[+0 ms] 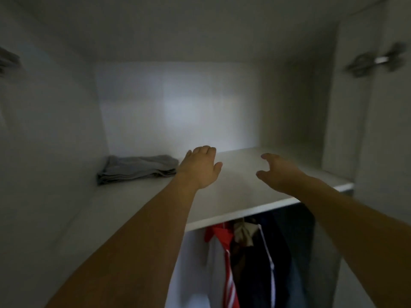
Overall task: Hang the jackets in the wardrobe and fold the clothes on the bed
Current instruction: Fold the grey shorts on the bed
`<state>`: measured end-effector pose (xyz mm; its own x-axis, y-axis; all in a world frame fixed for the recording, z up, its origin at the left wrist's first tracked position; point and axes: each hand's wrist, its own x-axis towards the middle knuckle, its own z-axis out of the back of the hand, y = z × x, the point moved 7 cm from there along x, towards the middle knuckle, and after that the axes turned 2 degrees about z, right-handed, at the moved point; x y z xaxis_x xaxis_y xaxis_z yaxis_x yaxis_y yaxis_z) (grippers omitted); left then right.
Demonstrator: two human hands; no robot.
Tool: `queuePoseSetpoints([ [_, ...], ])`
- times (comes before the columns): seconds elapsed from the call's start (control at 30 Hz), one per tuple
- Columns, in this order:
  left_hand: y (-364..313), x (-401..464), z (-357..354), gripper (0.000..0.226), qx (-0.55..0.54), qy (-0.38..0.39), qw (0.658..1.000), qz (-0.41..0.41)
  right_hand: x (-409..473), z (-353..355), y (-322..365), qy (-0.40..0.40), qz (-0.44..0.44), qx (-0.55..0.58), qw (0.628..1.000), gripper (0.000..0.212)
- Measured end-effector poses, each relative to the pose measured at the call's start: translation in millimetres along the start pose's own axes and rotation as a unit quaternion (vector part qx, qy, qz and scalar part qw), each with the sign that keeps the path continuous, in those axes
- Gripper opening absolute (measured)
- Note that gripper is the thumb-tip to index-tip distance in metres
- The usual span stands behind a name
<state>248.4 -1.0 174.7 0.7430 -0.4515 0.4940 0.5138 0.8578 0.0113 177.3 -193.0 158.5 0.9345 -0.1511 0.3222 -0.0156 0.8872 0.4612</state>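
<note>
Apparently the putting-away part of the task is in hand: both arms are stretched over the upper shelf point(233, 192) of the wardrobe point(55, 130), and nothing is held in either hand. The left hand point(201, 166) is held over the shelf with its fingers loosely bent and slightly spread; whether the board is touched cannot be told. The right hand point(278, 170) is held a little apart from it, fingers relaxed and parted, thumb down.

A folded grey garment point(138, 167) is laid on the shelf just to the left of the left hand, close to its little-finger side but seemingly apart from it. Its long axis is set across the shelf, left to right, with the stacked folded edges turned toward the front and the left end nearest the side wall.

Below the hands, under the shelf, hanging clothes point(255, 252) are seen, among them a red and white striped piece point(230, 281) and dark jackets.

Judged from this, the next move calls for the arms to be drawn back and another garment to be fetched from the bed, which is not in view.
</note>
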Motion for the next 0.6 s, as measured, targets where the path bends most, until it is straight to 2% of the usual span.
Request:
queuePoseSetpoints([
  [0.13,-94,-22,28,0.056,-0.038,-0.021,0.997,-0.069,-80,65,-48,-0.042,-0.07,-0.019,0.996,0.065],
  [0.3,-219,-69,58,0.055,-0.07,-0.033,0.986,-0.146,-191,127,-92,-0.095,-0.116,-0.022,0.988,0.06],
  [0.6,-442,-193,109,0.057,-0.12,-0.054,0.962,-0.241,-433,244,-182,-0.112,-0.178,-0.11,0.972,0.06],
])
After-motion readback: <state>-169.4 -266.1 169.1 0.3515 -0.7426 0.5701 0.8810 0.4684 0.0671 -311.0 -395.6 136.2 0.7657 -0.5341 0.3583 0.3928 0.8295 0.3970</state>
